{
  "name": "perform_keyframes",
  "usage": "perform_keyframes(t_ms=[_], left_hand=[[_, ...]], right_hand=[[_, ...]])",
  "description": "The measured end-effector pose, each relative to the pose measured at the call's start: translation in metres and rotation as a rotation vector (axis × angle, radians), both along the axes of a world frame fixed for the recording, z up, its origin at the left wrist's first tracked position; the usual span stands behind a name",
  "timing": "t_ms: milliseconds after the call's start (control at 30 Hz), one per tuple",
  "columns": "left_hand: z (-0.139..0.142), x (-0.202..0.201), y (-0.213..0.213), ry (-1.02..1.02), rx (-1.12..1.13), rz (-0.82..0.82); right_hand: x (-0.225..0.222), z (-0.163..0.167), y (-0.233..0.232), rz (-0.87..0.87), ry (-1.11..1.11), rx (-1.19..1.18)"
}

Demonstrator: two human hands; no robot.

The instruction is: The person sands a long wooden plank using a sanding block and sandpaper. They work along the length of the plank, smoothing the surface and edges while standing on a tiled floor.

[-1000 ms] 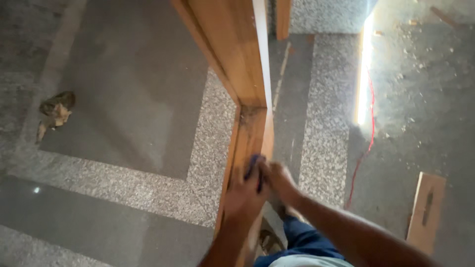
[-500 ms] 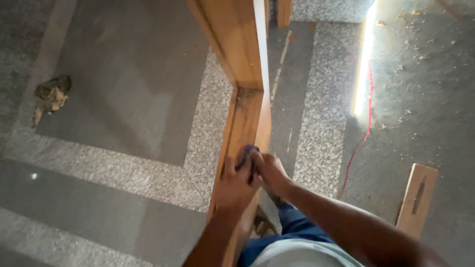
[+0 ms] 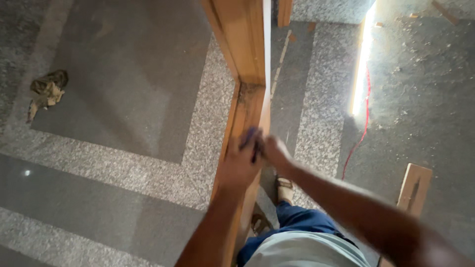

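A grey stone floor (image 3: pixel 123 99) with speckled lighter bands fills most of the view. A tall wooden frame (image 3: pixel 246 54) rises from it, its upper post meeting a lower post at a dark, rough joint (image 3: pixel 251 93). A strip of bright light (image 3: pixel 361 64) lies across the floor to the right, with a thin red cord (image 3: pixel 358 138) running alongside it. A short wooden offcut (image 3: pixel 414 188) lies further right, and a crumpled brown rag (image 3: pixel 47 91) sits well apart at the far left.

Both hands meet on the lower post just below the joint. The left hand (image 3: pixel 240 163) presses against the wood, its grip closed around a small dark blue thing (image 3: pixel 250 136), possibly a sanding pad; blur hides its shape. The right hand (image 3: pixel 277 152) touches the same thing from the other side, its grip narrow.
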State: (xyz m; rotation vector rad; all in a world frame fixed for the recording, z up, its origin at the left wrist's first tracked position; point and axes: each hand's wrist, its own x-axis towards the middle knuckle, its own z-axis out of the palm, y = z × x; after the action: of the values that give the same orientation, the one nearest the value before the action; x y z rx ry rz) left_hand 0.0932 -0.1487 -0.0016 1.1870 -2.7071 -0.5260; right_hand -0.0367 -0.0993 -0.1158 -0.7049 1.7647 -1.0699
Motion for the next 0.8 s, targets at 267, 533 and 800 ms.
perform_keyframes(t_ms=[267,533,800], left_hand=[[-0.012,-0.047,-0.034,-0.119,0.153,0.093],[0.003,-0.045,-0.045,-0.139,0.184,0.0],[0.008,-0.014,-0.022,0.089,0.056,-0.089]], right_hand=[[-0.036,0.002,-0.044,-0.218,-0.162,-0.292],[-0.036,0.005,-0.048,-0.277,-0.215,-0.154],[-0.01,-0.034,-0.022,-0.241,0.036,0.047]])
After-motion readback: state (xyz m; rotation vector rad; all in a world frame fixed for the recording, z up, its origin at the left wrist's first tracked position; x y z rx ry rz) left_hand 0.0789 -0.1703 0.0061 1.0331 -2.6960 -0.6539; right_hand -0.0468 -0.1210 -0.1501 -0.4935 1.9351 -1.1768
